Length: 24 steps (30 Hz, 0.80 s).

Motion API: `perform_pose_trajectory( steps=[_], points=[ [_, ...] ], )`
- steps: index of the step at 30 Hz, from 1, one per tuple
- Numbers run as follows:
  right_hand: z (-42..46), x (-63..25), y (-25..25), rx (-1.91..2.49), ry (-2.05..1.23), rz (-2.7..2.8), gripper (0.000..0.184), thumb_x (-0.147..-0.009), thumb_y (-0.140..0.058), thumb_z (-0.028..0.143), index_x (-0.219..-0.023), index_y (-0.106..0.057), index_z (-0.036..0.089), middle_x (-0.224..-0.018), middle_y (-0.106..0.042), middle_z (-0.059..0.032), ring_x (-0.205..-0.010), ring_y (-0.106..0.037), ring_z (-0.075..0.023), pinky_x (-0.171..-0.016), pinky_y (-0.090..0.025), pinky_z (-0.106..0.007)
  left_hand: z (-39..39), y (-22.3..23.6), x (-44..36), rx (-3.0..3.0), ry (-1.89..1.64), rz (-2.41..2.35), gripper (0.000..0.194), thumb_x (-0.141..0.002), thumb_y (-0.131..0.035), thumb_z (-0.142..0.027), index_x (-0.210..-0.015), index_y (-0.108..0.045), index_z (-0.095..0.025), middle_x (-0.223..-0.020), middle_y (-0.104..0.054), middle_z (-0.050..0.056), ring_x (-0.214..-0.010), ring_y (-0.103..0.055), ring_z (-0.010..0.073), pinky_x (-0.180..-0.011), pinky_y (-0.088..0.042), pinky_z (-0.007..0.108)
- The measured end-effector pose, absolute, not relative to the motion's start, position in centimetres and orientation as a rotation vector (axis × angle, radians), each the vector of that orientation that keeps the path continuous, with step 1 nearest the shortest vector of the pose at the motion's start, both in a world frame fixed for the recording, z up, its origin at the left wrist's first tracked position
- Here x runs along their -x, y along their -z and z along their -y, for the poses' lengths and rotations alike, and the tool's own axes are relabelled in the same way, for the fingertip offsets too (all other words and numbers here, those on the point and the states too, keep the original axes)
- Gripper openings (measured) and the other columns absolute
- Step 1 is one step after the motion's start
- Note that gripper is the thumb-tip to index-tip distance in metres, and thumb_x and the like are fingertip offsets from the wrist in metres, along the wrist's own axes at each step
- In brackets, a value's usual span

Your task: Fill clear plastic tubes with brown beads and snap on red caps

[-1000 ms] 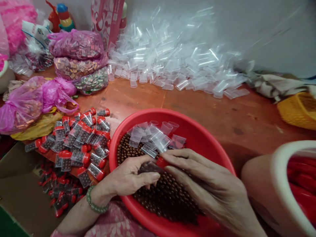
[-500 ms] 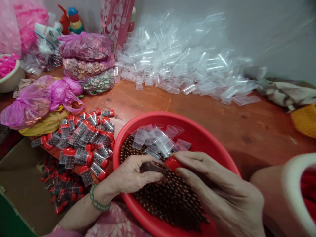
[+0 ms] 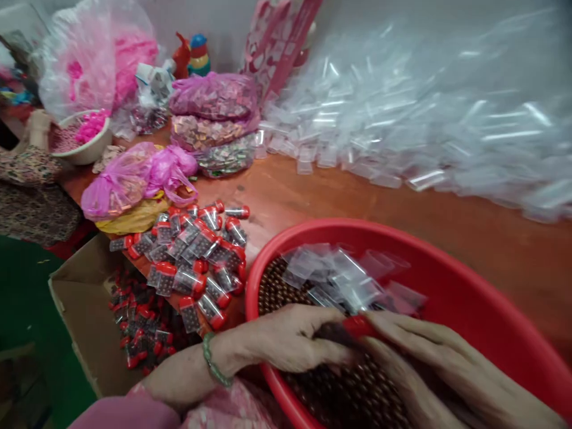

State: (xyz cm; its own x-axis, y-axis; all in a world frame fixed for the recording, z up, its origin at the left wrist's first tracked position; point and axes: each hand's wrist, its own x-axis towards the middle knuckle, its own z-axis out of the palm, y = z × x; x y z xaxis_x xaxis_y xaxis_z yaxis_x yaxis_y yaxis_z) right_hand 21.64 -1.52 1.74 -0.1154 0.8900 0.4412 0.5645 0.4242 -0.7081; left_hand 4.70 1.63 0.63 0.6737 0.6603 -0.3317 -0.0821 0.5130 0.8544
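Observation:
My left hand (image 3: 297, 336), with a green bead bracelet at the wrist, is closed around a small clear plastic tube (image 3: 334, 333) that looks dark with brown balls. At the tube's end, my right hand (image 3: 433, 363) pinches a red cap (image 3: 358, 325); motion blur hides how firmly it sits. Both hands are over a red basin (image 3: 357, 227) holding many shiny brown balls (image 3: 282, 287). Several clear tubes (image 3: 346, 274) lie on the balls just beyond my fingers. Left of the basin, a heap of red-capped filled tubes (image 3: 196, 250) covers the table edge.
A cardboard box (image 3: 83, 310) with more capped tubes stands below the table edge. Clear tubes (image 3: 402, 137) are piled against the wall. Pink bags (image 3: 214, 98) of small pieces lie at the back. Another person's arm (image 3: 38, 134) reaches to a white bowl (image 3: 87, 156).
The view has swung left, so the table's things appear farther right, and another person's arm and more floor have come into sight. Both hands stay together at the tube and cap.

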Motion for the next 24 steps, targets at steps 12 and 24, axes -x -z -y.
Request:
perform_pose_trajectory(
  steps=[12,24],
  points=[
    [0.8,-19.6,-2.6,1.248,-0.570,1.638,0.027,-0.084,-0.063,0.006,-0.101,-0.066,0.027,-0.092,-0.070,0.0006,-0.081,-0.068,-0.0117,-0.071,-0.058,-0.022,-2.2,-1.3,-4.0,-1.016,-0.486,-0.660,0.029,-0.083,-0.061,-0.034,-0.101,-0.060,-0.011,-0.068,-0.051,-0.003,-0.059,-0.047,0.0073,-0.058,-0.039,0.021],
    [0.9,-19.1,-0.7,1.269,-0.020,2.154,0.067,-0.084,-0.059,0.034,-0.141,-0.034,0.009,-0.111,-0.059,-0.0192,-0.101,-0.058,-0.0318,-0.083,-0.051,-0.050,-2.1,-1.2,-4.1,-0.687,-0.526,-0.599,0.047,-0.068,-0.075,-0.056,-0.069,-0.057,-0.012,-0.068,-0.057,0.002,-0.064,-0.054,0.0100,-0.066,-0.043,0.023]
  ],
)
